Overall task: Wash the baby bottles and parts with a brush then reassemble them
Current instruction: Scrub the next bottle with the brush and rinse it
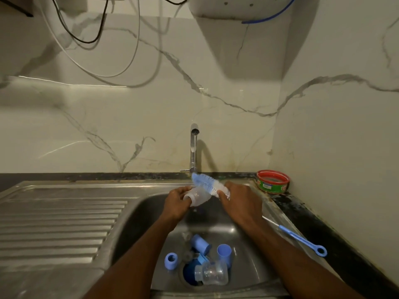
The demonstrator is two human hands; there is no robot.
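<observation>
Left hand [177,201] grips bottle [199,196] — mouth rightward; right hand [239,201] clasps brush [207,183], bristles up-left.

Label on the red-green tub [273,182] is unreadable.

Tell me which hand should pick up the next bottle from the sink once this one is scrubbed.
Left, probably. The left hand only holds the bottle, and can swap it for the bottle in the sink. The right hand grips the brush, which it needs for scrubbing.
</observation>
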